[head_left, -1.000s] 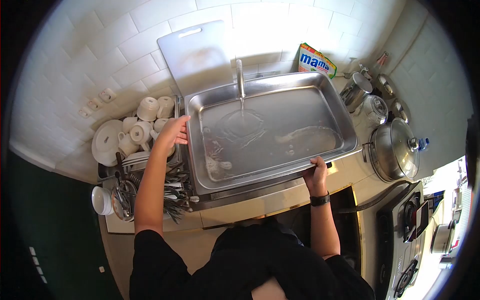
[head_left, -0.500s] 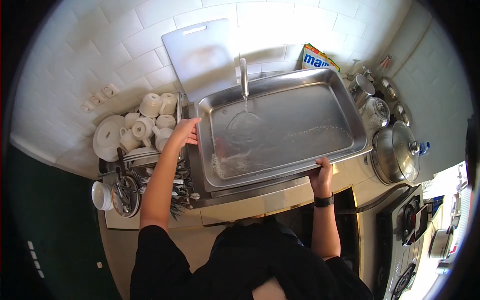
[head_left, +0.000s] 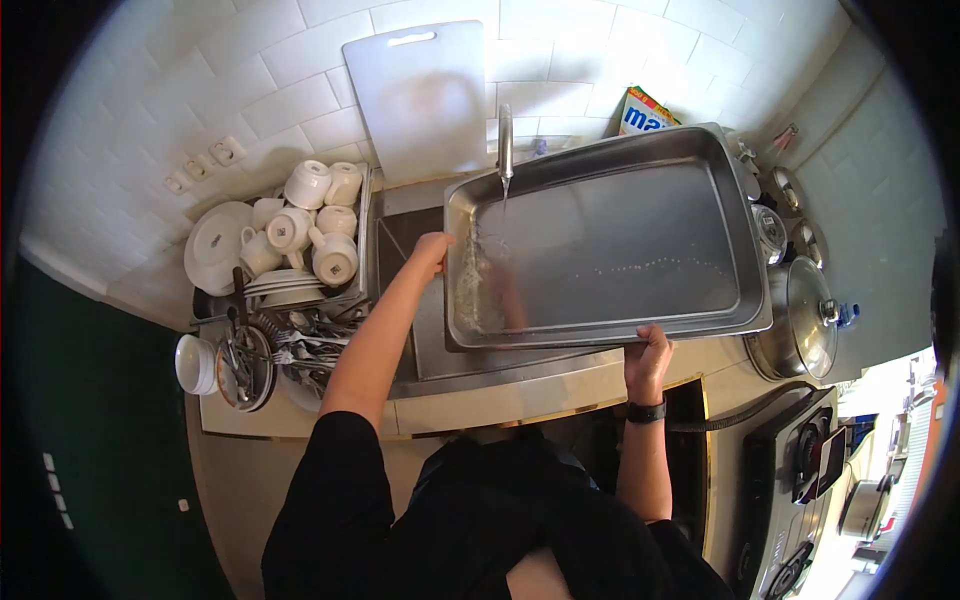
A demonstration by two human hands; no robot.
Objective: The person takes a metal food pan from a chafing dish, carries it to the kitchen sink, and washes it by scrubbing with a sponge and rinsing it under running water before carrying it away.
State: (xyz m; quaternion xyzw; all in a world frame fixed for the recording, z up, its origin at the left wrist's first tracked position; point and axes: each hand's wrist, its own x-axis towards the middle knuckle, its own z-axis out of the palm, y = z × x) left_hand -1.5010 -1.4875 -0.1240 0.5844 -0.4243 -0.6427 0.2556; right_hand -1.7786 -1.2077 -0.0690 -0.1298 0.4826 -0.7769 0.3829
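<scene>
So we're looking at a big rectangular metal pan (head_left: 620, 250) in plain silver-grey, plus a whitish rectangular cutting board (head_left: 415, 95) with a greyish smudge, against shiny white rectangular wall tiles (head_left: 550, 60) in a staggered brick pattern. We've also got round white cups (head_left: 307, 185), a white packet (head_left: 645, 118) with blue lettering and red-and-green trim, a black short-sleeved shirt (head_left: 480, 510) and a black watch strap (head_left: 646, 412).
</scene>
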